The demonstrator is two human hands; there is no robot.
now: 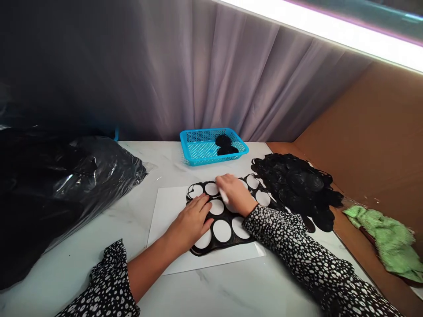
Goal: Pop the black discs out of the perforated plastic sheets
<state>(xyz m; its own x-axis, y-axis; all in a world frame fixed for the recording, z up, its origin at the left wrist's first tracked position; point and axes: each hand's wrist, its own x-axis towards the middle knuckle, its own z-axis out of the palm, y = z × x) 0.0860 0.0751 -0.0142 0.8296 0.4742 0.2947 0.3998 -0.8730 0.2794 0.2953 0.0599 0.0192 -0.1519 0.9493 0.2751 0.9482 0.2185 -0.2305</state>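
Note:
A black sheet with round holes lies on a white board, and white shows through the holes. My left hand rests flat on the left part of the sheet, fingers spread a little. Over the sheet's upper middle, my right hand has its fingers bent and pressed together; something white shows beneath them, too hidden to make out. The sheet's right edge meets a heap of black round pieces.
Behind the board stands a blue basket with black round pieces inside. A large black plastic bag fills the left side. At the right, a green cloth lies by a brown panel. A bright lamp hangs above.

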